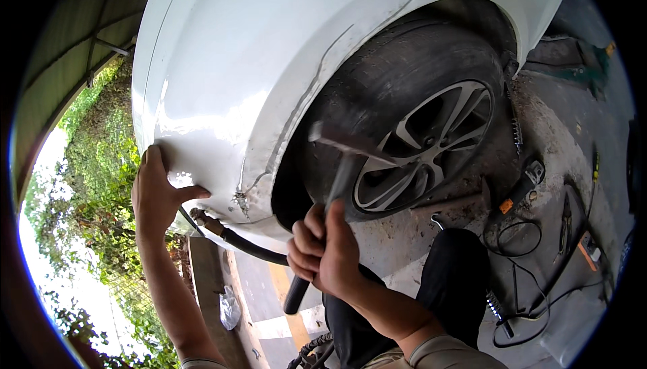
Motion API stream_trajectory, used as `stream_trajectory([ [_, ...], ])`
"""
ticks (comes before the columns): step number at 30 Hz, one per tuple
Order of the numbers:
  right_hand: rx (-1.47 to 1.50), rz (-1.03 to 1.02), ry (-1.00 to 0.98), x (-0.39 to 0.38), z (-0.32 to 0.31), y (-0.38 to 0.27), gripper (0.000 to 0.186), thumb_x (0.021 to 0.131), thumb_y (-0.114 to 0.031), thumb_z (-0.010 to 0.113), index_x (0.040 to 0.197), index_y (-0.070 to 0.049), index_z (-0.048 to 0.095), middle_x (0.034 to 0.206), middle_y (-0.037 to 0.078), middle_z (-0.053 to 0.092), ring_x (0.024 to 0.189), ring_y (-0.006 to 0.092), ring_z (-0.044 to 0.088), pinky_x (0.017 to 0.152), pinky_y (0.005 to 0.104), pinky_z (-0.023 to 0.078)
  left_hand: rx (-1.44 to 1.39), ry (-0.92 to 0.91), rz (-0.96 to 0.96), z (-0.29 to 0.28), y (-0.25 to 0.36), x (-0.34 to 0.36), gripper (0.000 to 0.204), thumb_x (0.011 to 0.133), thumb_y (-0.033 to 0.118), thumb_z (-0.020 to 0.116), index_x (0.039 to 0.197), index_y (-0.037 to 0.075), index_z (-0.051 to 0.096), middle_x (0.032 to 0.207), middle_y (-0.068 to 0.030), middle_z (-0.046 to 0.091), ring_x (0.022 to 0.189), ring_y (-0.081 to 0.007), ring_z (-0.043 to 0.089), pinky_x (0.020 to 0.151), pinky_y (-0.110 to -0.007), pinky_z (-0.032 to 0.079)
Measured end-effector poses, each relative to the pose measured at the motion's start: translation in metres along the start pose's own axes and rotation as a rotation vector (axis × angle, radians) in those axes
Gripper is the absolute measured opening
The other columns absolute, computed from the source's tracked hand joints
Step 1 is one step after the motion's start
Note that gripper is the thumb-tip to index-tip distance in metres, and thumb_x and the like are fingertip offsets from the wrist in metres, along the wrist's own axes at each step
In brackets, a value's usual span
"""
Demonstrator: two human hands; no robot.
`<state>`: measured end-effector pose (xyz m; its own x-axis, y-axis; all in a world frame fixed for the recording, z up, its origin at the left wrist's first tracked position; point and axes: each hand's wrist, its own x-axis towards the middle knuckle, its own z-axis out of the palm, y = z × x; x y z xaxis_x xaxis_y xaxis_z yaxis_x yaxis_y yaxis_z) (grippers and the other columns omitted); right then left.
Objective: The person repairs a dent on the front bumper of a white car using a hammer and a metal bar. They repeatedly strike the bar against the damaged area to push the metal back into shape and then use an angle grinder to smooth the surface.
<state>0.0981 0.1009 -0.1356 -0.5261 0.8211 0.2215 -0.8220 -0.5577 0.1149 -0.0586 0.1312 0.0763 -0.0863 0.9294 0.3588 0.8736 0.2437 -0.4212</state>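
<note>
My left hand (156, 190) rests on the white car bumper (229, 79), thumb spread from its fingers. Just right of it are a cracked, scuffed patch (240, 204) near the wheel-arch edge and a metal fitting (209, 221) on a black hose (256, 248). My right hand (323, 251) is closed around the shaft of a hammer (340, 183). Its metal head (350, 143) is raised in front of the black tyre (377, 72) and alloy wheel (424, 146); whether it touches anything I cannot tell.
My knees (451, 268) are below the wheel. An angled power tool (526, 183), pliers (566, 227), an orange-and-grey tool (588, 251), a wrench (437, 221) and cables (519, 231) lie on the ground at right. A crumpled plastic bag (229, 308) and greenery (94, 234) are left.
</note>
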Motion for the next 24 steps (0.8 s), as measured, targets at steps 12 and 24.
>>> stream_trajectory([
  [12,0.221,-0.249,-0.078,0.024,0.016,-0.044,0.049,0.094,-0.064,0.033,0.072,-0.02,0.035,0.054,-0.007,0.024,0.04,0.0057,0.02,0.033,0.0218,0.02,0.082,-0.05,-0.013,-0.008,0.014,0.006,0.074,0.036,0.025,0.093,0.092,0.005,0.049,0.085,-0.0118,0.06,0.081,-0.0332,0.059,0.069,-0.042,0.046],
  [24,-0.128,-0.128,0.008,0.027,0.018,-0.078,0.051,0.093,-0.065,0.035,0.07,-0.019,0.034,0.053,-0.006,0.025,0.039,0.0062,0.022,0.034,0.0224,0.018,0.027,0.053,0.052,-0.001,0.001,0.003,0.075,0.037,0.025,0.093,0.093,0.004,0.047,0.087,-0.0118,0.056,0.085,-0.0347,0.057,0.071,-0.043,0.046],
])
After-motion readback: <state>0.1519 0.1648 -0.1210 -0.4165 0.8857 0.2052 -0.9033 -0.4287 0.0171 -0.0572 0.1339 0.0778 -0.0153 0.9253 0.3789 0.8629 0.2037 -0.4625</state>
